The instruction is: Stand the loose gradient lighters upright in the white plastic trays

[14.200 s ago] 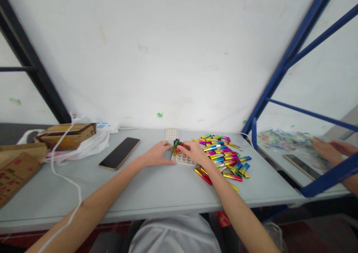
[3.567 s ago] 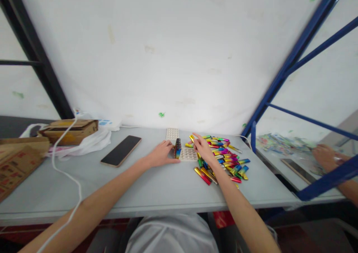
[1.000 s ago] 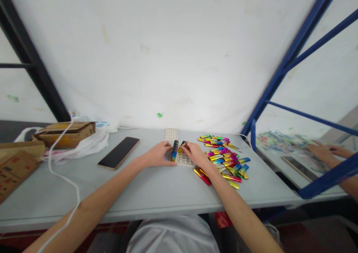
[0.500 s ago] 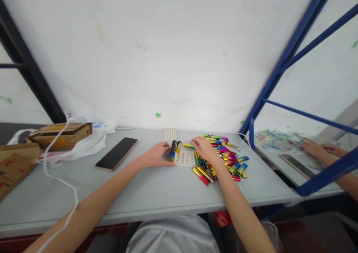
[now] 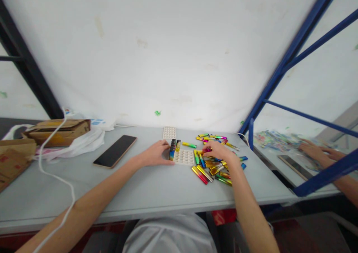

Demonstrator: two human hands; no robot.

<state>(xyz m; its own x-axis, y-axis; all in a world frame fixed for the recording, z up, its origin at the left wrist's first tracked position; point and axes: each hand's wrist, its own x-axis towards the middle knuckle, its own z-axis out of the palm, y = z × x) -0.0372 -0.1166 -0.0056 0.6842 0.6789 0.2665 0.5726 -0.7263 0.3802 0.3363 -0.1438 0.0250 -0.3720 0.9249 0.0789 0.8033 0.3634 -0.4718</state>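
My left hand (image 5: 156, 154) curves around the left side of a white holed tray (image 5: 184, 158). Its thumb lies at the tray's near left corner, and the other fingers rest by the standing lighters. A row of shiny lighters (image 5: 172, 150) with black tops stands along that side, with a yellow one (image 5: 178, 145) beside it. To the right, my right hand (image 5: 216, 149) reaches into a loose pile of metallic coloured lighters (image 5: 215, 167). Its fingertips are pinched at a reddish lighter, partly hidden by the hand. A green-yellow lighter (image 5: 189, 144) lies behind the tray.
A second white holed tray (image 5: 169, 132) is near the wall. On the left lie a phone (image 5: 115, 151), a plastic bag (image 5: 86, 143), cardboard boxes (image 5: 60, 131) and a white cable (image 5: 56, 176). Blue frame bars (image 5: 268, 81) stand at right; beyond them, another person's hands (image 5: 316, 150) are over a table.
My right hand has moved right and down into the pile, leaving the green-yellow lighter lying behind the tray. My left hand has stayed at the tray. The view has shifted slightly.
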